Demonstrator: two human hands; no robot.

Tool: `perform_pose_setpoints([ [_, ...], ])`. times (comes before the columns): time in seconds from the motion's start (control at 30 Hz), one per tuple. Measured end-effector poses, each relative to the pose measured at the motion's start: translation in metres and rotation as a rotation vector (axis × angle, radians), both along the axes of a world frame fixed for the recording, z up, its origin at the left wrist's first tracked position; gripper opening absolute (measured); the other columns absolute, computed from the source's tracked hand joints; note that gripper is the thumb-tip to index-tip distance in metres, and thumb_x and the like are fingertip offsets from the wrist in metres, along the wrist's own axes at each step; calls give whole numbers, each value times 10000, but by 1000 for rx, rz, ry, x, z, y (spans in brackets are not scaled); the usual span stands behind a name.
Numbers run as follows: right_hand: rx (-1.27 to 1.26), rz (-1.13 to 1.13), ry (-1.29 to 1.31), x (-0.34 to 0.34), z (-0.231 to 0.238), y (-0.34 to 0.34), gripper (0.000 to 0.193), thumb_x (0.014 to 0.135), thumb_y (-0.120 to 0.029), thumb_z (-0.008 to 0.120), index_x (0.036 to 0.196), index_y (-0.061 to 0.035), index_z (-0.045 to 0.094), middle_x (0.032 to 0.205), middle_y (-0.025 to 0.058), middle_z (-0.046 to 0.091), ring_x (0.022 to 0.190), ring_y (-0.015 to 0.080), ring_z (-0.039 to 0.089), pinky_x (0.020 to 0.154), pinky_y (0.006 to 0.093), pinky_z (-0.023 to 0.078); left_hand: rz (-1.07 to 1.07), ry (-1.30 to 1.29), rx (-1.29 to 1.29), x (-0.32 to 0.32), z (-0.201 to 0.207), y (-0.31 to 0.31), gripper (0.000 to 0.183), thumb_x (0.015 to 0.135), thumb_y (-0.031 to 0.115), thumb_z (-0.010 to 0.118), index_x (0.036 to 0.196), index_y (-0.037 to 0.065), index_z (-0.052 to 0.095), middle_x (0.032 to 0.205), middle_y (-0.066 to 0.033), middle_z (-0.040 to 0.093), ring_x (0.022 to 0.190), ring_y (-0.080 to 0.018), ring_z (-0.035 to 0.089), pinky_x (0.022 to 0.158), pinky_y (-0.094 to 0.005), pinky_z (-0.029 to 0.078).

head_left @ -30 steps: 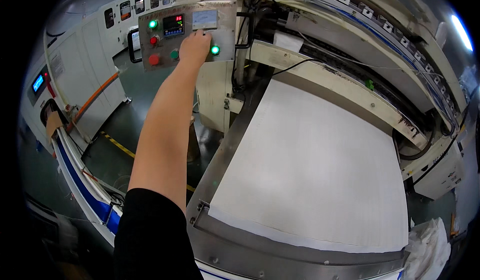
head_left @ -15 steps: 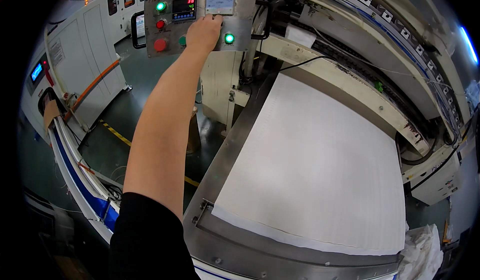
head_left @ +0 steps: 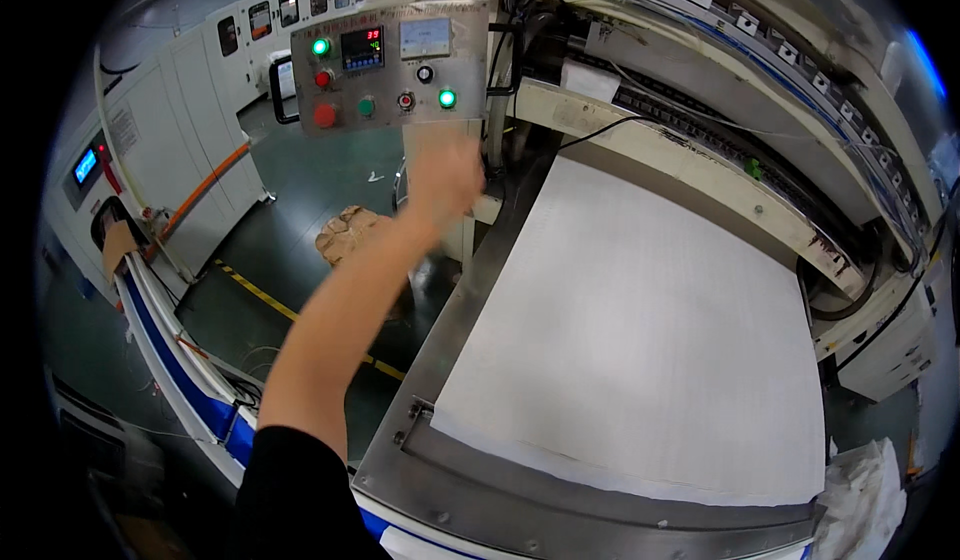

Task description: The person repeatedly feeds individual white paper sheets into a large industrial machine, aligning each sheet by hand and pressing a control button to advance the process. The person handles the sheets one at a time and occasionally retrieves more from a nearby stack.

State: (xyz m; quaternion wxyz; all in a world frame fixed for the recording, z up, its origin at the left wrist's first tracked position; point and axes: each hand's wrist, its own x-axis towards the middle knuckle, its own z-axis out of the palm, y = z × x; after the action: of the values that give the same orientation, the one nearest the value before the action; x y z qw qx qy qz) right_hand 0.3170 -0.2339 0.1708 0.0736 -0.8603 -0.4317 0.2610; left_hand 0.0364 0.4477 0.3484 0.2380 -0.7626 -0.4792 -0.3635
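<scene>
The left hand (head_left: 445, 175) is motion-blurred, so whether its fingers are spread or pressed together cannot be told; it holds nothing and touches nothing. It hangs in the air just below the metal control panel (head_left: 390, 65), clear of its lower edge. The nearest control above the fingers is the lit green button (head_left: 447, 99) at the panel's lower right; a small red-centred knob (head_left: 405, 102) and an unlit green button (head_left: 367, 107) sit to its left, then a large red button (head_left: 325, 116). Higher on the panel are a red-digit display (head_left: 362, 48), an analogue meter (head_left: 425, 37) and a second lit green lamp (head_left: 321, 47).

The bare forearm runs from a black sleeve (head_left: 300, 500) at the lower edge up to the hand. To its right lies a wide white sheet (head_left: 650, 330) on the steel machine bed (head_left: 480, 490). Crumpled brown paper (head_left: 350, 235) lies on the floor beneath the hand. The right hand is not in view.
</scene>
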Motion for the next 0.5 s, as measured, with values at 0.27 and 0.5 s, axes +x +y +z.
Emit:
perform_pose_setpoints([
  [0.27,233,42,65,14,-2,-11,246,881,-162,543,1087,-66,636,1066,176,640,990,345,607,855,394,495,-602,17,-912,66,-163,-308,264,858,251,540,1089,138,601,965,-111,619,856,-326,610,719,-449,501],
  [0.5,363,106,56,28,-13,-61,260,866,-134,555,1097,-40,629,1051,186,638,976,351,608,859,400,495,-701,186,-1290,89,-193,-478,238,884,303,512,1035,157,624,1008,-107,627,941,-326,606,793,-444,502],
])
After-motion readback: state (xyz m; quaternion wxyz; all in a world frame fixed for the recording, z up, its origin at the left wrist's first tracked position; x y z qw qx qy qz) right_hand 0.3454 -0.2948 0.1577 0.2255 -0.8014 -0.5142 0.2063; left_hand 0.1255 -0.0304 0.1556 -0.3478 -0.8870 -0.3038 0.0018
